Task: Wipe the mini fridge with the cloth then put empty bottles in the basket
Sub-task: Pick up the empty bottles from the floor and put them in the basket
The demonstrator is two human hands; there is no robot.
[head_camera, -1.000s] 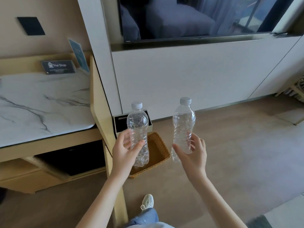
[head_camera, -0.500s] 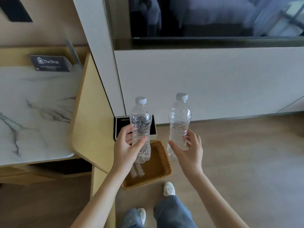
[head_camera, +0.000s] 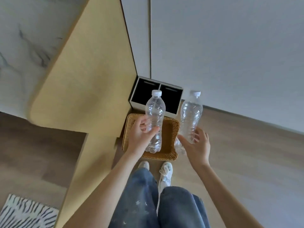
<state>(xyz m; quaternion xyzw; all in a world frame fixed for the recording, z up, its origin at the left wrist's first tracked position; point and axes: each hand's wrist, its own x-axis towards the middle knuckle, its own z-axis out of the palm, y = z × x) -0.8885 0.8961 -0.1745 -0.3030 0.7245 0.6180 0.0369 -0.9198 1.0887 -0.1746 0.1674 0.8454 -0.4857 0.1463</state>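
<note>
I hold two clear empty plastic bottles with white caps, both upright. My left hand (head_camera: 141,135) grips the left bottle (head_camera: 155,112) around its middle, directly above the brown wicker basket (head_camera: 171,129) on the floor. My right hand (head_camera: 196,145) holds the right bottle (head_camera: 190,116) near its base, just past the basket's right rim. The basket's floor is mostly hidden behind my left hand and bottle. No fridge or cloth is in view.
A white two-compartment bin (head_camera: 156,94) with black insides stands behind the basket against the white wall panel (head_camera: 230,55). A wooden cabinet side (head_camera: 92,71) and marble top (head_camera: 24,46) lie left. My feet (head_camera: 165,171) stand just before the basket. A striped rug (head_camera: 19,213) lies at bottom left.
My view has tilted steeply downward and I have stepped closer to the basket. Both bottles remain in my hands, now hanging over and beside the basket.
</note>
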